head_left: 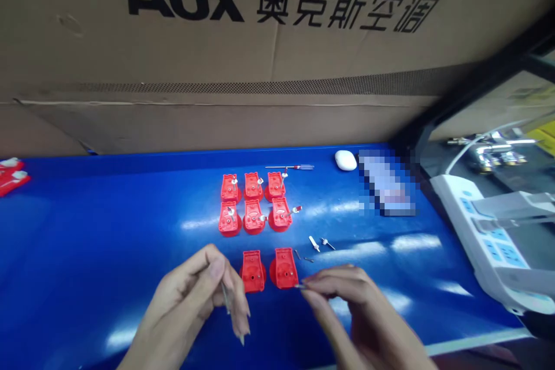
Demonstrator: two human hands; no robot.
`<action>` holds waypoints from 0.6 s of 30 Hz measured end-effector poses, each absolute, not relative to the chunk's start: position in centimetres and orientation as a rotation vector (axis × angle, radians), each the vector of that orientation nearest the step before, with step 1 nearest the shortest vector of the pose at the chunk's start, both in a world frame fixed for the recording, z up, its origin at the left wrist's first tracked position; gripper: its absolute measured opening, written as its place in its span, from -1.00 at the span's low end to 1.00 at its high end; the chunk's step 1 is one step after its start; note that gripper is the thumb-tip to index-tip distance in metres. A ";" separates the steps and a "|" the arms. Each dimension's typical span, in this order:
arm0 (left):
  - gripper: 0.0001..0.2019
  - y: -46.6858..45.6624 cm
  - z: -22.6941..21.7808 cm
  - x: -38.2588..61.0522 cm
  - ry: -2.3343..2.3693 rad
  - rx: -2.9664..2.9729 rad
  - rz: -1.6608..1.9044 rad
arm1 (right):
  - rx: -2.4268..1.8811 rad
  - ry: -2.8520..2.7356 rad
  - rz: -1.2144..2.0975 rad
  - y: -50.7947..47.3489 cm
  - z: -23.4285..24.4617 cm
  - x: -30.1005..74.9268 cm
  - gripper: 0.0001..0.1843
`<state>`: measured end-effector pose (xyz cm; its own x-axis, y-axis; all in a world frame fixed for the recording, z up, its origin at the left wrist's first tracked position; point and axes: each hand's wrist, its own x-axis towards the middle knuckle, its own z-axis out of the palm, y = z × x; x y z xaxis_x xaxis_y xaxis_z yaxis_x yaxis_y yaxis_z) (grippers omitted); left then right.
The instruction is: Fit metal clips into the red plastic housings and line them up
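One broad cardboard panel point(277, 58), printed with AUX lettering, stands behind one glossy blue tabletop point(108, 243). Two bare hands work over the near edge: the left hand point(191, 295) has its fingers curled closed around a slim metal piece point(226, 298), and the right hand point(359, 306) pinches a small metal piece point(300, 286) between thumb and fingertips, its end just beside a red part's near corner. Eight red plastic housings point(285, 269) lie mid-table, glossy and slightly tapered, each with a shallow raised-edge tray over a rounded base. Six form two rows of three farther back, each bearing a white-collared pin; two sit nearer, between the hands. One screwdriver point(303, 167) with a clear handle lies behind them, near one rounded white case point(346, 160). Smallest are four loose pieces right of the housings: two white-and-metal pins point(328, 243) and two tiny dark metal pieces point(309, 259).
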<state>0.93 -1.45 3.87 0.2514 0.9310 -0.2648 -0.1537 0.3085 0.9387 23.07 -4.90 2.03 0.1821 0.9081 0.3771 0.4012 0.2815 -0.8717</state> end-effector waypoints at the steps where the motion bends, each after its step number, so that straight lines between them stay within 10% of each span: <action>1: -0.52 -1.4 4.1 1.1 1.006 0.852 0.880 | -1.339 -1.410 0.566 -4.8 2.0 24.1 -0.84; 11: -0.83 -0.9 4.5 2.0 1.346 1.762 0.697 | -1.370 -1.748 0.600 -4.6 1.0 28.2 -0.83; 18: -0.32 -0.1 1.5 3.8 1.398 2.463 0.622 | -1.335 -1.825 0.599 -4.4 0.4 27.7 -0.76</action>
